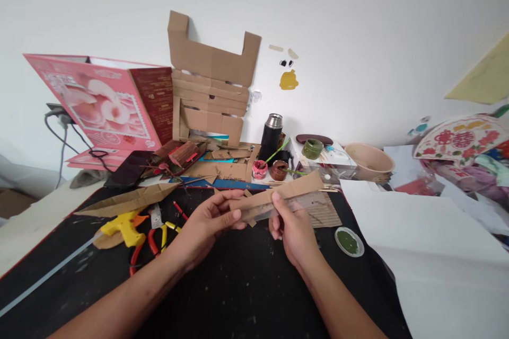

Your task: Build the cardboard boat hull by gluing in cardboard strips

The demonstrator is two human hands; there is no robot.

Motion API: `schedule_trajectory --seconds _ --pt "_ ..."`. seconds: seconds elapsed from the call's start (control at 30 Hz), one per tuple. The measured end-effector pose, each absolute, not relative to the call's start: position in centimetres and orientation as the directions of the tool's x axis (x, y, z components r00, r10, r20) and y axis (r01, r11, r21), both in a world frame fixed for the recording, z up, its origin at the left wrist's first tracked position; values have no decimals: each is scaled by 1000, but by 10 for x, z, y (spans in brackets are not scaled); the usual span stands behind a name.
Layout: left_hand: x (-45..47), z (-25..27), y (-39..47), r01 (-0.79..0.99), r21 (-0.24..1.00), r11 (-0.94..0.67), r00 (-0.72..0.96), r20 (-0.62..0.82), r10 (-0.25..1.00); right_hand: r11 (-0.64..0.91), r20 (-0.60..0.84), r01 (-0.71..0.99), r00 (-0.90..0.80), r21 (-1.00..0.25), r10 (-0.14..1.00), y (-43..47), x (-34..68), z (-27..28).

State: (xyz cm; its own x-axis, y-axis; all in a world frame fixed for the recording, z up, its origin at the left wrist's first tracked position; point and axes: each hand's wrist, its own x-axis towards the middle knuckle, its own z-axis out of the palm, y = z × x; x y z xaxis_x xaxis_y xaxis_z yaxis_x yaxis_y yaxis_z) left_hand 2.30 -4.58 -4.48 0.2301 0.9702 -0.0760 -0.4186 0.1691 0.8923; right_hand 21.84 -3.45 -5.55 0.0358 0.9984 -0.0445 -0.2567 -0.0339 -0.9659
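Between my hands, above the black work mat, is a long folded strip of brown cardboard [296,189]. My left hand [210,222] pinches its left end between thumb and fingers. Near the strip's middle, my right hand [292,222] grips it with the thumb on top and the fingers behind. A clear, shiny strip shows along the lower side of the cardboard; whether it is attached I cannot tell. Behind my right hand lies a corrugated cardboard piece [324,211]. Small cardboard scraps are partly hidden behind my left hand.
To the left lie a yellow glue gun [126,226], red-handled pliers [137,254] and a long cardboard piece [131,198]. Paint jars [279,169] and a black thermos [271,137] stand at the back. A lid with green paint [349,242] and white paper [429,233] are to the right.
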Motion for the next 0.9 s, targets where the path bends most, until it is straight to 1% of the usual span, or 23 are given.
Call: schedule_trajectory --seconds 0.07,0.13,0.33,0.57,0.77,0.9 --pt "26 -46 -49 -425 884 194 291 -70 954 -11 -40 -294 94 -956 995 -34 219 -53" --pt "29 -48 -51 -420 890 176 328 -32 944 2 -36 -305 121 -953 992 -33 219 -51" --pt "31 -53 -53 -394 918 50 308 80 948 -62 -84 -280 68 -958 994 -36 220 -48" --pt "22 -51 -49 -303 951 58 324 45 945 -99 -122 -268 70 -958 990 -38 217 -47" --pt "7 -46 -43 -203 971 124 420 -28 907 -153 -155 -217 -8 -964 988 -40 219 -46" --pt "2 -39 -43 -153 982 109 468 -25 883 -163 -160 -174 -31 -971 987 -41 220 -46"
